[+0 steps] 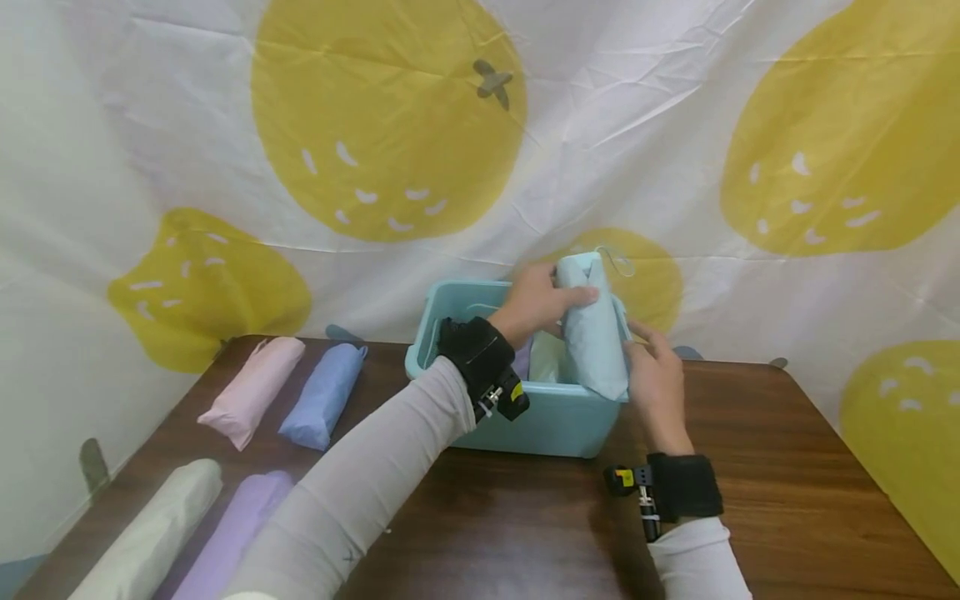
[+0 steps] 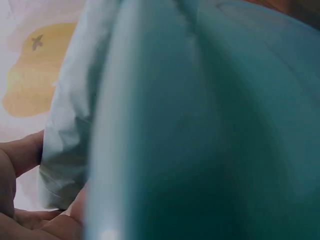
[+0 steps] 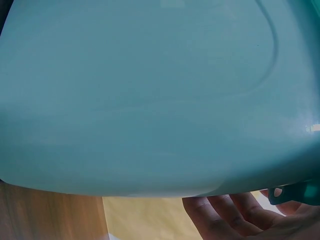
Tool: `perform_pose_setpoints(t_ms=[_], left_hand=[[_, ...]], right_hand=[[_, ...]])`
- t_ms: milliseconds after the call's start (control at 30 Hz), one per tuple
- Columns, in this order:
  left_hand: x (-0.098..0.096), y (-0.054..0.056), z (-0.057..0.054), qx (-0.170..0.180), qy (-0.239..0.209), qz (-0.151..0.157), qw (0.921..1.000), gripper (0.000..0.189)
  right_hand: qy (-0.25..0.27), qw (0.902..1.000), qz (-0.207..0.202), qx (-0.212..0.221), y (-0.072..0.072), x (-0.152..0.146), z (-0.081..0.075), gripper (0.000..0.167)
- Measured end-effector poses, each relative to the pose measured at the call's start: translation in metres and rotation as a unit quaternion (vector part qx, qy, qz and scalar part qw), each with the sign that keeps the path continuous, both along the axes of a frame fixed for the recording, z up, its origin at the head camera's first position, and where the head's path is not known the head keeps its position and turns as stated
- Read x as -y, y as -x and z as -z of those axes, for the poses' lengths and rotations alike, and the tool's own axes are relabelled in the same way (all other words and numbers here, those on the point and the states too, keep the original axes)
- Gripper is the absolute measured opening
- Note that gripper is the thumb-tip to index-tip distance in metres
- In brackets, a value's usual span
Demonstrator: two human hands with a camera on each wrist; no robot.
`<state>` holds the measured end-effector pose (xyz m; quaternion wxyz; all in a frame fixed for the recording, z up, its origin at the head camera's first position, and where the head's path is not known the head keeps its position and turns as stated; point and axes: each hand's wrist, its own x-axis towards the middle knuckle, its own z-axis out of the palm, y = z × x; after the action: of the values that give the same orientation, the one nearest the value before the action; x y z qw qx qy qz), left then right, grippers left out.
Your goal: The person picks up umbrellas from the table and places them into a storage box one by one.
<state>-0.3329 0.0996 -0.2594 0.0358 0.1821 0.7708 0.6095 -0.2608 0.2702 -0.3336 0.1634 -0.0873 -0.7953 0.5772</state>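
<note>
Before a white fabric backdrop (image 1: 615, 125) printed with yellow fruit, a person's left hand (image 1: 528, 304) pinches a light blue, crinkled cloth-like roll (image 1: 592, 342) at a teal plastic bin (image 1: 540, 421) on a dark brown wood-grain table (image 1: 750, 433).

The right hand (image 1: 658, 379) is at the bin's right end, fingers extended; whether it grips the rim cannot be told. The step in hand appears to be handling the roll over the bin; the next move likely calls for a steady pinch and a lower end kept from snagging. Softly cylindrical, the roll tilts across the front right corner, a thin cord loop (image 1: 632, 268) at its top. Purple (image 1: 521, 362) and pale green pieces (image 1: 546, 357) show inside; pink (image 1: 255, 387) and blue rolls (image 1: 326, 396) lie at the table's left.
</note>
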Motion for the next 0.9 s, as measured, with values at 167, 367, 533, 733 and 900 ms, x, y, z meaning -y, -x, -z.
perform_pose_setpoints(t_ms=[167, 367, 533, 733, 900], left_hand=[[-0.010, -0.002, 0.003, 0.026, 0.017, -0.004, 0.9995, 0.043], [-0.017, 0.000, 0.011, 0.050, 0.065, -0.021, 0.9964, 0.045], [-0.019, -0.001, 0.019, 0.071, 0.123, 0.010, 0.9898, 0.042], [-0.018, -0.002, 0.017, 0.062, 0.139, 0.025, 0.9880, 0.033], [-0.015, -0.003, 0.018, 0.060, 0.149, 0.041, 0.9862, 0.023]], right_hand=[[0.006, 1.0000, 0.002, -0.004, -0.001, 0.001, 0.000, 0.052], [-0.002, 0.9999, 0.007, -0.007, -0.001, 0.002, -0.001, 0.051], [0.003, 1.0000, 0.005, -0.001, -0.002, 0.005, -0.001, 0.051], [0.008, 0.9999, 0.002, -0.014, -0.002, 0.007, -0.004, 0.050], [0.009, 0.9998, 0.002, -0.016, -0.002, 0.009, -0.004, 0.051]])
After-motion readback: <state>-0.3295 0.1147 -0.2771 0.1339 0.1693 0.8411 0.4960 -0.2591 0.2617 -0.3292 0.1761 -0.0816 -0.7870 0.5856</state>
